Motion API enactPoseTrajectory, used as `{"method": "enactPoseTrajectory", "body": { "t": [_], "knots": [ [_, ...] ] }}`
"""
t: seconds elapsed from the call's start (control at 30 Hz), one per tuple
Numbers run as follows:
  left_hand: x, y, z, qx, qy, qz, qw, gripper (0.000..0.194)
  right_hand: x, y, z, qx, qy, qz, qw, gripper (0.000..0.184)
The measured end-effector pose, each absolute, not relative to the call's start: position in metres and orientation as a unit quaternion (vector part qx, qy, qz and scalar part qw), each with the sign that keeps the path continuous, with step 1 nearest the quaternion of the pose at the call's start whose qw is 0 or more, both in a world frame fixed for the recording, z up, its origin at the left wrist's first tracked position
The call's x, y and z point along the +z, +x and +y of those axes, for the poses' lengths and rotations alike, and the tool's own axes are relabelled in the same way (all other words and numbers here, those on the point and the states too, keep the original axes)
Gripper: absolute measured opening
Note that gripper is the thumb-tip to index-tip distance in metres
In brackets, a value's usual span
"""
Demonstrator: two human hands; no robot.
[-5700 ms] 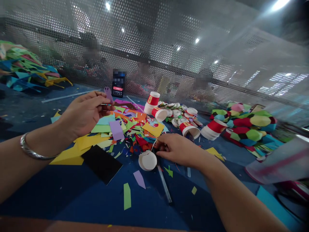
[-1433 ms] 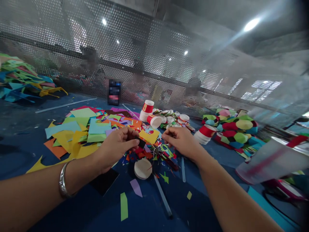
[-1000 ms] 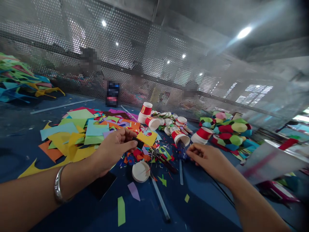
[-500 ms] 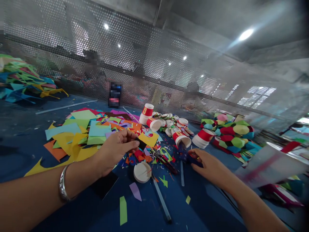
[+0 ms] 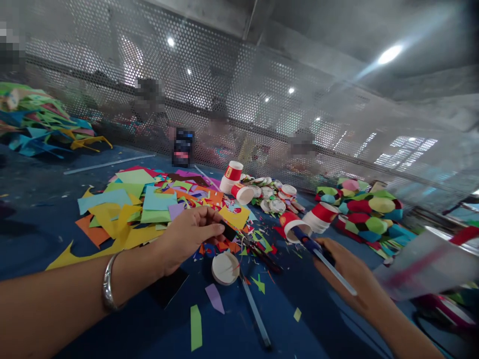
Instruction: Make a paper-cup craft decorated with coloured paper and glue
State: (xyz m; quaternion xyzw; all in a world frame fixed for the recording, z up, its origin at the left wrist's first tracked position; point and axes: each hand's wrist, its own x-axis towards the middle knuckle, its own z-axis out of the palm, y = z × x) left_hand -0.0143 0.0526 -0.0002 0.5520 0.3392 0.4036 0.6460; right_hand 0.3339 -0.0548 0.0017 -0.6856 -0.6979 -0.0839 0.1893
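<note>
My left hand (image 5: 198,227) is closed, thumb and fingers pinching a small piece of black paper (image 5: 229,230) above the paper scraps. On the right, my right hand (image 5: 339,259) is wrapped around a dark blue glue gun (image 5: 307,241), whose grip is mostly hidden by the fingers. A clear glue stick (image 5: 337,273) juts out of its back end. The gun's front end reaches the mouth of a tipped red and white paper cup (image 5: 290,224). Between the hands lie a small round white paper piece (image 5: 225,269) and dark-handled scissors (image 5: 264,257).
Coloured paper sheets (image 5: 127,214) are heaped at left. Stacked paper cups (image 5: 231,177) stand behind, beside a pile of small round pieces (image 5: 271,192). A phone (image 5: 183,147) leans at the back. Multicoloured paper shapes (image 5: 370,204) and a translucent cup (image 5: 422,264) are at right.
My right hand has lifted and turned the glue gun, so its glue stick now points toward me at lower right. My left hand still holds the black paper. The view has shifted slightly.
</note>
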Motion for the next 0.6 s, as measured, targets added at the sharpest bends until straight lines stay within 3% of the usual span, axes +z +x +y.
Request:
{"method": "enactPoseTrajectory", "body": {
  "t": [0.6],
  "knots": [
    [-0.003, -0.016, 0.052, 0.379, 0.603, 0.333, 0.618, 0.015, 0.006, 0.331, -0.036, -0.097, -0.714, -0.670, 0.182, 0.016]
  ]
}}
